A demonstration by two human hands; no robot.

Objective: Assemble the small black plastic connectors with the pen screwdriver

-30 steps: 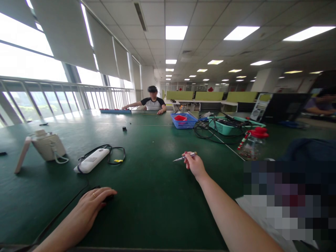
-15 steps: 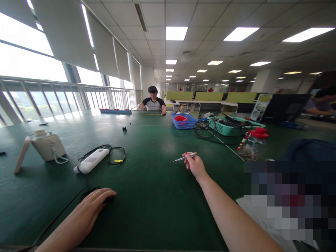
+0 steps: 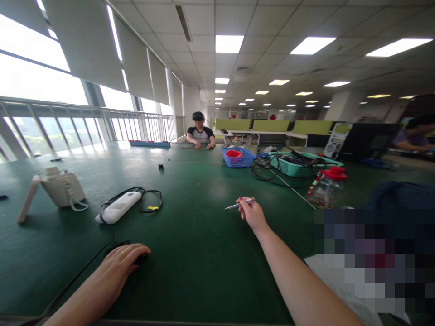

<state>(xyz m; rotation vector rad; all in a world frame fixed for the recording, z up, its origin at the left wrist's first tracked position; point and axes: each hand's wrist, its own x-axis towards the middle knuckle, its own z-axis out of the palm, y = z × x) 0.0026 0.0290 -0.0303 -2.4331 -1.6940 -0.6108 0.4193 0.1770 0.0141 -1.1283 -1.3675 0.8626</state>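
My left hand [image 3: 122,260] lies on a dark object [image 3: 117,248] on the green tabletop, near its front edge. Its fingers are stretched out and close together, covering most of that object, so its kind is hidden. In my right hand [image 3: 250,213], pinched between thumb and fingers, is a slim silver pen-like tool [image 3: 232,207] with a pointed tip. The tip points left, just over the table surface. Beyond my left hand lies a white elongated device [image 3: 120,208] with a black cable looped around it.
At left stands a cream bottle-like container [image 3: 63,188] with a strap. Toward the far right are a blue basket [image 3: 238,159], a green basket [image 3: 292,168] with tangled black cables, and a red-lidded clear jar [image 3: 328,188]. A person [image 3: 200,135] sits across the table.
My hands keep almost the same place and grip. The person across the table has brought one hand inward and down to the tabletop.
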